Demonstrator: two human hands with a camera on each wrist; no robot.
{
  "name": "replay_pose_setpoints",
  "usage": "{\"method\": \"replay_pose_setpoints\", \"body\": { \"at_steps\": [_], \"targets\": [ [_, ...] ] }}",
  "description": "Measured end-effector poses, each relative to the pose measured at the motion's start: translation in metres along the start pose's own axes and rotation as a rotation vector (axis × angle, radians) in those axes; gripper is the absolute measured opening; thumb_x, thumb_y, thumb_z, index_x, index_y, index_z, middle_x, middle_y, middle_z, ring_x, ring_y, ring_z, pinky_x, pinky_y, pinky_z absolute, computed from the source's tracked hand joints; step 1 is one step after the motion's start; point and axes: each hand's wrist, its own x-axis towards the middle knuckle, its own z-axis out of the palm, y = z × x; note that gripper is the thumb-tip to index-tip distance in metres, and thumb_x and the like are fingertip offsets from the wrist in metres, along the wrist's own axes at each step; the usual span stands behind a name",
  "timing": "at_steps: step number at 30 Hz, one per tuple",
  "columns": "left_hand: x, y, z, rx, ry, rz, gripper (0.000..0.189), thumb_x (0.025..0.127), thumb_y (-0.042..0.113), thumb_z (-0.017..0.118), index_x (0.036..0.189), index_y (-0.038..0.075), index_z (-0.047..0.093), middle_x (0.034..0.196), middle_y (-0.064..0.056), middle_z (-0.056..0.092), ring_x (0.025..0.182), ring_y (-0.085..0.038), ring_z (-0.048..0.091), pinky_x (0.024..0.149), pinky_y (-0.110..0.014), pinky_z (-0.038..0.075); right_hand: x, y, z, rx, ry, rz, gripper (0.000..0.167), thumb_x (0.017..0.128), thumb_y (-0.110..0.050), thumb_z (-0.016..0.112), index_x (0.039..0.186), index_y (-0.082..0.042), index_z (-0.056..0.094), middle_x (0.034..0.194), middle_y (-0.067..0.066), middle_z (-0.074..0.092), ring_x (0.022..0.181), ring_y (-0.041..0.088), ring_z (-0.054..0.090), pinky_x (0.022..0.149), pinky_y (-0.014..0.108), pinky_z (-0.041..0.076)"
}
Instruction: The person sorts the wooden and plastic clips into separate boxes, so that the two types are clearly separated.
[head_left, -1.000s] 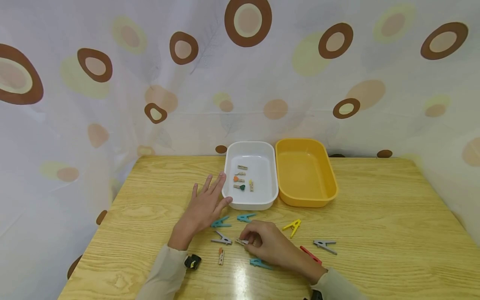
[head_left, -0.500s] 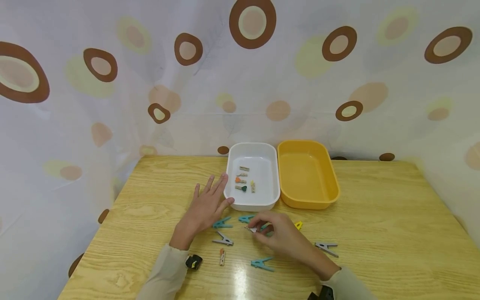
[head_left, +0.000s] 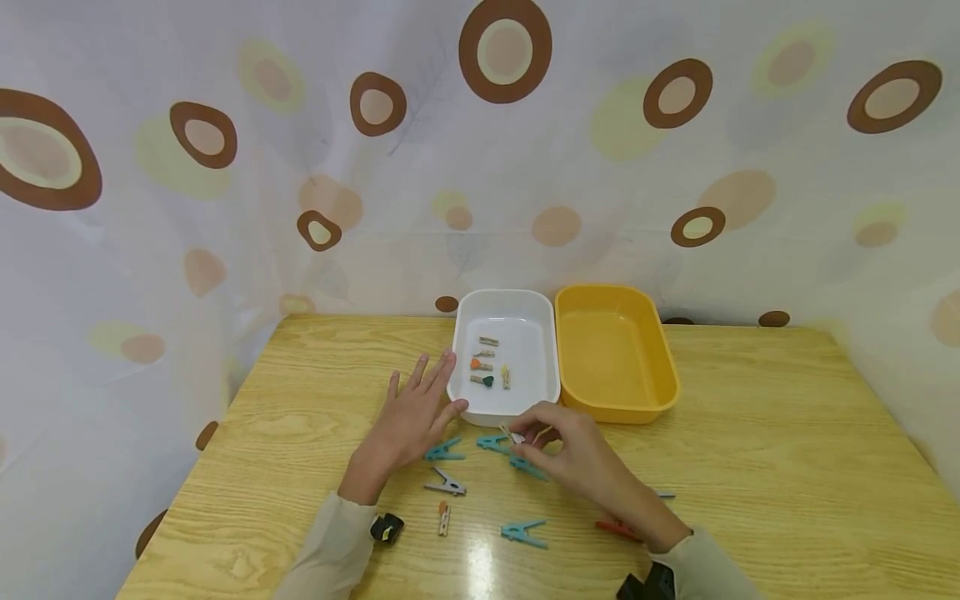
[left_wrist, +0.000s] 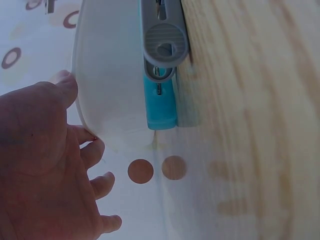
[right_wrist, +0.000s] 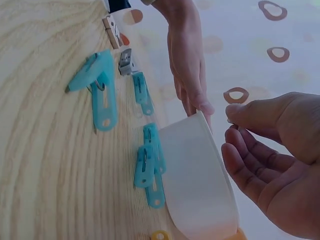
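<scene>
My right hand [head_left: 573,450] pinches a small wooden clothespin [head_left: 513,435] with a white decoration, held over the table just before the white tray [head_left: 480,417]. In the right wrist view the fingers mostly hide it. With fingers spread, my left hand [head_left: 408,425] touches the tray's left rim. Inside the tray lie several small wooden clothespins [head_left: 482,380], some with green, orange or yellow decorations. Another, orange-topped clothespin [head_left: 444,518] lies on the table near the left wrist.
Against the white tray's right side stands a yellow tray [head_left: 611,358]. Several turquoise pegs [head_left: 523,533] lie in front of the trays, with a grey peg [head_left: 447,482] among them. A red peg [head_left: 617,530] is partly hidden by the right forearm.
My right hand has carried the pinched wooden clothespin up from the table, forward and rightward to the white tray's front edge. My left hand stays at the tray's rim.
</scene>
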Motion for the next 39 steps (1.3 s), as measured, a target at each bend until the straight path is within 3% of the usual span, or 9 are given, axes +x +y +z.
{"method": "replay_pose_setpoints", "body": {
  "at_steps": [14,28,39],
  "targets": [
    [-0.002,0.001,-0.001,0.007,0.002,-0.006,0.074,0.110,0.053,0.034,0.166,0.013,0.008,0.170,-0.005,0.013,0.157,-0.036,0.009,0.119,-0.070,0.008,0.020,0.018,-0.021,-0.116,0.120,-0.064,0.022,0.082,0.004,0.084,0.100,-0.005,0.074,0.096,0.002,0.073,0.077,0.013,0.066,0.069,0.030,0.060],
    [-0.001,0.001,0.001,0.007,0.016,0.005,0.074,0.109,0.053,0.035,0.166,0.012,0.011,0.170,-0.004,0.015,0.156,-0.037,0.010,0.119,-0.070,0.009,0.051,0.035,-0.041,-0.217,0.110,-0.010,0.021,0.085,0.000,0.083,0.104,-0.004,0.074,0.098,0.004,0.073,0.082,0.015,0.066,0.076,0.037,0.061],
    [-0.001,0.003,-0.001,0.005,0.010,0.002,0.073,0.109,0.053,0.036,0.166,0.013,0.010,0.169,-0.004,0.015,0.157,-0.036,0.009,0.119,-0.069,0.007,0.069,0.048,-0.042,-0.304,0.084,0.040,0.019,0.088,-0.002,0.081,0.105,-0.003,0.074,0.098,0.005,0.072,0.083,0.018,0.064,0.076,0.036,0.058]
  ]
}}
